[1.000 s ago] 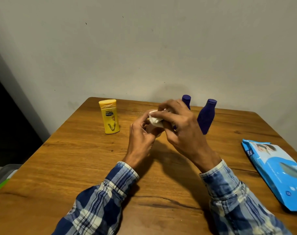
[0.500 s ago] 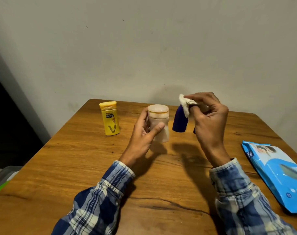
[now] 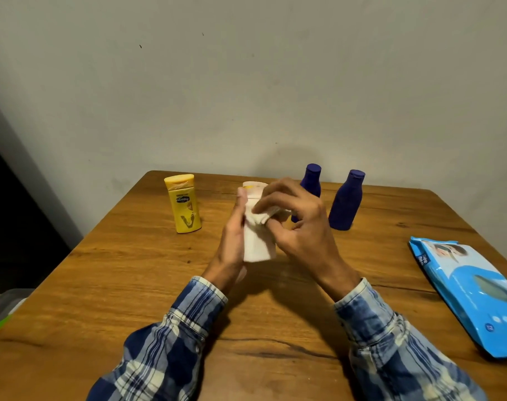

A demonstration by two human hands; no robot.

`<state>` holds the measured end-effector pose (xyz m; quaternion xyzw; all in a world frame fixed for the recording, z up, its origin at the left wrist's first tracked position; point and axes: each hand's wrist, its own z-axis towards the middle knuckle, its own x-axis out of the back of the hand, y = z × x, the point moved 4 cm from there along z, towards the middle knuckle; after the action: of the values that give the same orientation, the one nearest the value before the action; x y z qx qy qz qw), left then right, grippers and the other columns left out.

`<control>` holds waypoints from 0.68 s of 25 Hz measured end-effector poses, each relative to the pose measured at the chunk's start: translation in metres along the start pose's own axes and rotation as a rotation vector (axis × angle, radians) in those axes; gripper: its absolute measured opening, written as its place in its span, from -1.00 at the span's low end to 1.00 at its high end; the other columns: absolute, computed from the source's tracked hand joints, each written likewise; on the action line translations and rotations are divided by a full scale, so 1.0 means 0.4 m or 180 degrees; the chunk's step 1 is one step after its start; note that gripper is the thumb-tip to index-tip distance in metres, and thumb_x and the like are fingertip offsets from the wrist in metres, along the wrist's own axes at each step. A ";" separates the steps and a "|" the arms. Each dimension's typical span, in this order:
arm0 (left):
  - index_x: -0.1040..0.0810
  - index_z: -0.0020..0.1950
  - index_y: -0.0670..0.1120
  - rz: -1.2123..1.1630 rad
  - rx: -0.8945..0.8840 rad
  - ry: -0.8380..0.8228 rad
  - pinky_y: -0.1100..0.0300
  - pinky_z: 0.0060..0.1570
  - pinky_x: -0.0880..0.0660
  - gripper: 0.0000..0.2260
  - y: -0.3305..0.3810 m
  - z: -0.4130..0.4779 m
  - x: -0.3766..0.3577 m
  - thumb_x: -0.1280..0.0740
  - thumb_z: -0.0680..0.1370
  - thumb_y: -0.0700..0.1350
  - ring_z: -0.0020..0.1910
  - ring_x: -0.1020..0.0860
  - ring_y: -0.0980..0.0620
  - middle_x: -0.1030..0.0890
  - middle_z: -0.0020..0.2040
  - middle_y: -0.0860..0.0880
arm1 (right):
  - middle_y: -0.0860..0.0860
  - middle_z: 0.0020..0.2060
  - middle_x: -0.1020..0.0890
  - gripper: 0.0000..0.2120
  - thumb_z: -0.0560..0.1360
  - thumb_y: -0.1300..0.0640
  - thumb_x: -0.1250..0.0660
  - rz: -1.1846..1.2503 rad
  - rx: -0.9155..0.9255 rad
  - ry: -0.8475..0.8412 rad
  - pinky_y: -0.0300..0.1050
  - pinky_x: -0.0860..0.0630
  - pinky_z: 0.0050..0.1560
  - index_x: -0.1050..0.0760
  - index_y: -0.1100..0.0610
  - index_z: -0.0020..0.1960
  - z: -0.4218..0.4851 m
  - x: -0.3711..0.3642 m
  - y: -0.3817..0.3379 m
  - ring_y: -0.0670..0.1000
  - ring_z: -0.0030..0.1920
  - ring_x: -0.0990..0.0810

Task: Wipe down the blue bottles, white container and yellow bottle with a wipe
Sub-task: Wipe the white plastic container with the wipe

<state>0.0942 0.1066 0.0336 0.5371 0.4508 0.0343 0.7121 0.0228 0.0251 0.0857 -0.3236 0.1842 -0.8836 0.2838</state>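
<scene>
My left hand (image 3: 232,241) grips the white container (image 3: 258,244) from its left side, holding it upright just above the wooden table (image 3: 130,270). My right hand (image 3: 298,224) presses a crumpled white wipe (image 3: 263,217) against the container's upper front. The yellow bottle (image 3: 184,204) stands to the left of my hands. Two blue bottles stand behind my right hand: one (image 3: 313,180) partly hidden by my fingers, the other (image 3: 346,201) fully in view to its right.
A blue pack of wipes (image 3: 472,290) lies flat near the table's right edge. The wall rises right behind the table. A grey bin with something green (image 3: 3,311) sits on the floor at the left.
My right hand, raised with the wipe beside the blue bottle half a second ago, has come back down onto the white container. My left hand still holds the container.
</scene>
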 end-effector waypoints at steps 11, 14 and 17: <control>-0.76 0.05 -0.07 -0.0150 -0.0042 0.0227 0.08 -0.13 -0.65 -0.51 0.017 0.001 0.019 -0.19 0.62 0.25 -0.08 -0.67 -0.09 -0.70 -0.05 -0.15 | 0.10 0.12 -0.56 -0.75 0.49 0.16 -0.36 -0.0312 0.0378 -0.0303 -0.26 -0.57 0.11 -0.68 0.19 0.11 -0.004 -0.003 0.006 0.00 0.17 -0.53; -0.69 0.15 -0.07 0.0132 -0.0106 0.0251 0.11 -0.15 -0.61 -0.53 0.010 0.001 0.014 -0.16 0.64 0.24 -0.10 -0.65 -0.07 -0.69 -0.05 -0.14 | 0.11 0.10 -0.56 -0.79 0.49 0.22 -0.38 -0.0338 0.0097 0.0304 -0.17 -0.62 0.08 -0.66 0.23 0.10 0.001 0.028 0.017 0.02 0.15 -0.56; -0.66 0.09 -0.10 0.0112 -0.0175 0.0359 0.16 -0.26 -0.62 -0.59 0.013 -0.004 0.022 -0.14 0.68 0.14 -0.20 -0.67 -0.02 -0.70 -0.14 -0.11 | 0.16 0.16 -0.55 -0.71 0.50 0.15 -0.33 -0.0809 0.0403 -0.0029 -0.07 -0.59 0.18 -0.63 0.23 0.17 -0.008 -0.004 -0.013 0.08 0.19 -0.53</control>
<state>0.1006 0.1149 0.0323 0.5224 0.4796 0.0893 0.6993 0.0199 0.0305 0.0852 -0.3298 0.0843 -0.9208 0.1904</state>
